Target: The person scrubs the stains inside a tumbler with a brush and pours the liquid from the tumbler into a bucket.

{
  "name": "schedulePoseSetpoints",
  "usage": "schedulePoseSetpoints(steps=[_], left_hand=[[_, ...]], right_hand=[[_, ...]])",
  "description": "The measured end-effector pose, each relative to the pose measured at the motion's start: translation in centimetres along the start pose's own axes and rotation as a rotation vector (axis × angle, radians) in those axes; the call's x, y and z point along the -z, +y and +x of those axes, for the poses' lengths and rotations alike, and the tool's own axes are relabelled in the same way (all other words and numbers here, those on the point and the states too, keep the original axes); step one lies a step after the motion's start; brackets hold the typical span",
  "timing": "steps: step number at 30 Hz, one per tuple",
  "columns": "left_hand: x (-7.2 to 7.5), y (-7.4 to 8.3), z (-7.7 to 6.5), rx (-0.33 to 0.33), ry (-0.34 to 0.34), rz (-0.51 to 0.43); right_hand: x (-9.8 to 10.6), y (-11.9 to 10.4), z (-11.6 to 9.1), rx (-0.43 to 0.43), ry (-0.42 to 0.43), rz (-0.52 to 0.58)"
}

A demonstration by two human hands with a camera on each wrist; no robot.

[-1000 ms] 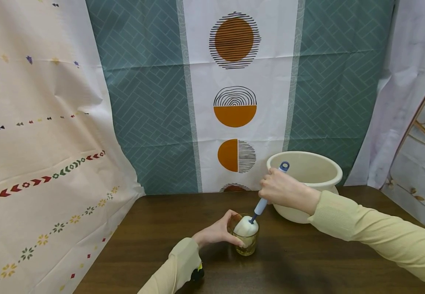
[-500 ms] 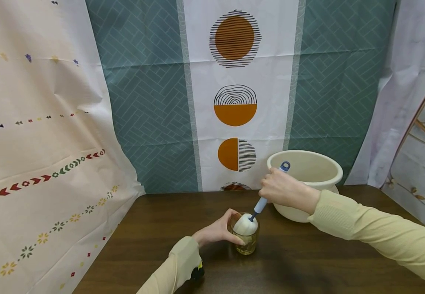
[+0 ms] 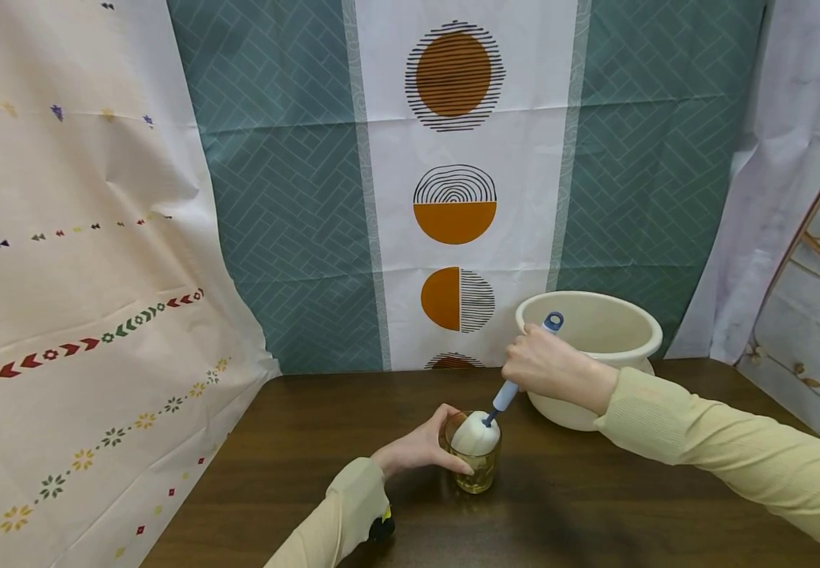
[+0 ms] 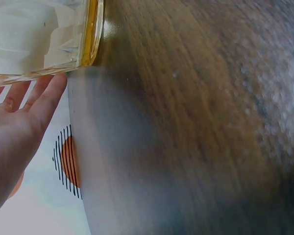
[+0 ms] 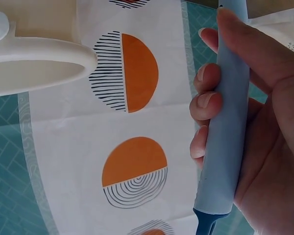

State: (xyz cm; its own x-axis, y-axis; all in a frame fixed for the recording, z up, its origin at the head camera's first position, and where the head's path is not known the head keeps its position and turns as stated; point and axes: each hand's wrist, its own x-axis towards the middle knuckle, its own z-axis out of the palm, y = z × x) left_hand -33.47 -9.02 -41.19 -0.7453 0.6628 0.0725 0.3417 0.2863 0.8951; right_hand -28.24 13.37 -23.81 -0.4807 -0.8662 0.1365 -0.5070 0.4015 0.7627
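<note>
An amber glass tumbler [image 3: 479, 478] stands upright on the brown wooden table, and my left hand [image 3: 417, 451] grips it from the left with thumb and fingers around its side. My right hand [image 3: 548, 364] holds a bottle brush by its light blue handle [image 5: 225, 122], fingers wrapped round it. The handle slants down to the left, its dark blue hanging loop [image 3: 553, 321] uppermost. At its lower end the white sponge head [image 3: 476, 435] sits in the glass, its top above the rim. Through the glass wall in the left wrist view, the white sponge [image 4: 19, 36] shows inside.
A large cream pot [image 3: 647, 347] with a wide rim stands behind my right hand. Near my left cuff lies a small black and yellow object [image 3: 382, 527]. Patterned cloths [image 3: 289, 197] hang behind and at both sides of the table [image 3: 296, 442].
The brush handle and my right hand have shifted very slightly to the right, and the sponge head has moved a little in the glass. My left hand keeps its hold on the glass.
</note>
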Motion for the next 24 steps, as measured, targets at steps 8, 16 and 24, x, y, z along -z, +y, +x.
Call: schedulePoseSetpoints(steps=[8,16,24], left_hand=[[-0.01,0.37,-0.14,0.016,0.006,0.022],[-0.02,0.12,0.00,-0.003,-0.005,-0.011],[-0.06,-0.01,0.08,-0.021,-0.012,-0.034]], right_hand=[[0.05,-0.10,-0.18,-0.012,0.019,-0.007],[0.11,-0.14,-0.29,-0.006,0.020,-0.016],[0.46,0.03,-0.39,0.015,0.016,0.021]])
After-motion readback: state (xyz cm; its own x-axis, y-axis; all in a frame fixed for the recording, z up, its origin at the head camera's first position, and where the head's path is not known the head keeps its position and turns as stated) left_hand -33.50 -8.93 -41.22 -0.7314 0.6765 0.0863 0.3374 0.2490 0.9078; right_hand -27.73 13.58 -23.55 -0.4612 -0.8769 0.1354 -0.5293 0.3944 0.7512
